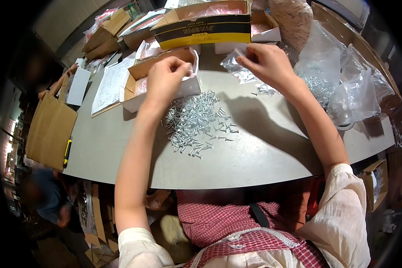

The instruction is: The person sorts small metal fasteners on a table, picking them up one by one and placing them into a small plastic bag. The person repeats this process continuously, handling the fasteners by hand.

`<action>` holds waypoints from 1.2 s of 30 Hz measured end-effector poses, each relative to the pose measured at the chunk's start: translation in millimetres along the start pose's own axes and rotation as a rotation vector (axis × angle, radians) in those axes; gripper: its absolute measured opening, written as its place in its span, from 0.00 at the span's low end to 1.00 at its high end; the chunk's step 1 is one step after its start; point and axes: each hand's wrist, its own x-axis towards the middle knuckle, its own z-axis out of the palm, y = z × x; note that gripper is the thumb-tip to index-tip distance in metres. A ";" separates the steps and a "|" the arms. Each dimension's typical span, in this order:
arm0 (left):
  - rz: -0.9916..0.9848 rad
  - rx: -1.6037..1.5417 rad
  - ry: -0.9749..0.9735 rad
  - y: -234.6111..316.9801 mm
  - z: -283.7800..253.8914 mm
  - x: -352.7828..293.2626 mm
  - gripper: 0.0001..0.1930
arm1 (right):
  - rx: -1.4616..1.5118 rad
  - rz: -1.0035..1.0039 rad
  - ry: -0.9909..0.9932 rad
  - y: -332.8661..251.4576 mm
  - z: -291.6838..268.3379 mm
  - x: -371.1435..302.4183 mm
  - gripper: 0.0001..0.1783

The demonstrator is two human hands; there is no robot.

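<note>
Silvery screws (194, 119) piled on table (263, 152); right hand (267, 62) pinching small clear bag (237, 67), left hand (165, 79) clenched above pile, contents hidden, beside open box (136, 78)

Hands (219, 71) above screw pile (194, 123)

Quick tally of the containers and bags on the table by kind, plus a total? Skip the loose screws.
Open cardboard boxes: 5 that can be told apart
Large clear plastic bags of screws: 2
Small clear bag, pinched by the right hand: 1
Brown paper bag at the table's left edge: 1
Total: 9
The left hand is closed above the screw pile.
</note>
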 end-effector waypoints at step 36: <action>0.317 -0.173 -0.136 43.3 35.2 -48.6 0.06 | 0.733 0.170 -0.583 -31.6 -7.6 -15.5 0.08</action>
